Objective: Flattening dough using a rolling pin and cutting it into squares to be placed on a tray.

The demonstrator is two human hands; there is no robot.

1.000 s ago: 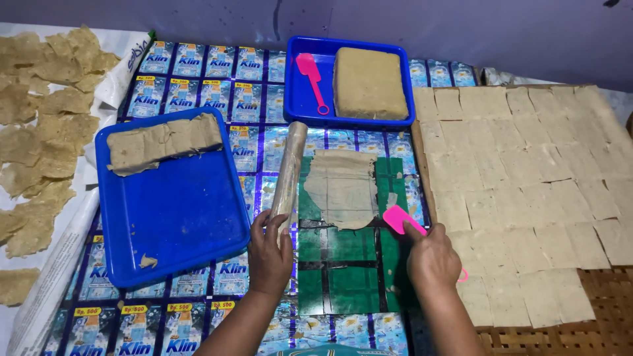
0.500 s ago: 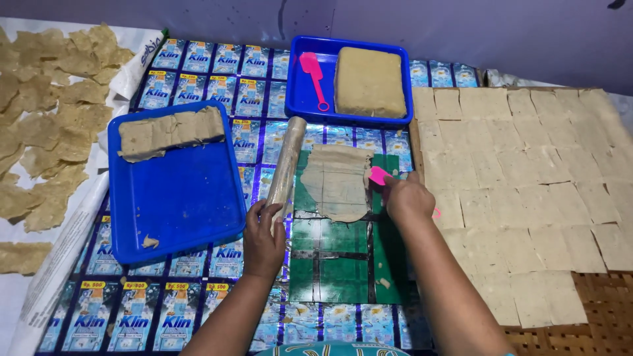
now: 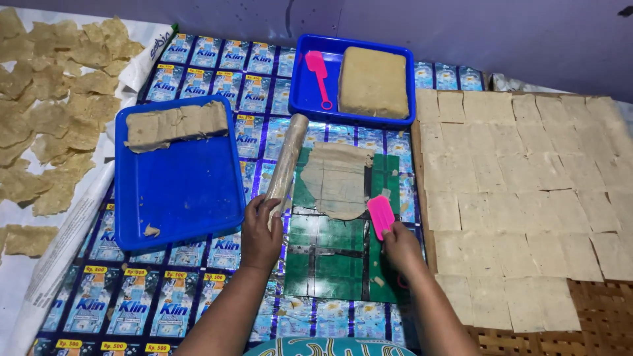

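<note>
My left hand [image 3: 259,231] grips the near end of a long rolling pin [image 3: 287,160] that lies along the left edge of a green work mat [image 3: 330,250]. A thin flattened sheet of tan dough [image 3: 338,179] lies on the far part of that mat. My right hand [image 3: 402,247] holds a pink plastic scraper [image 3: 380,215], its blade close to the near right corner of the dough sheet.
A blue tray [image 3: 184,191] on the left holds a strip of dough [image 3: 177,123]. A second blue tray [image 3: 310,92] at the back holds a thick dough block [image 3: 373,82] and a pink spatula [image 3: 318,74]. Cut dough squares [image 3: 527,171] cover a woven mat on the right; dried pieces [image 3: 53,99] lie far left.
My right hand with the pink scraper went forward to the dough sheet's right edge, then drew back toward me. My left hand stayed on the rolling pin.
</note>
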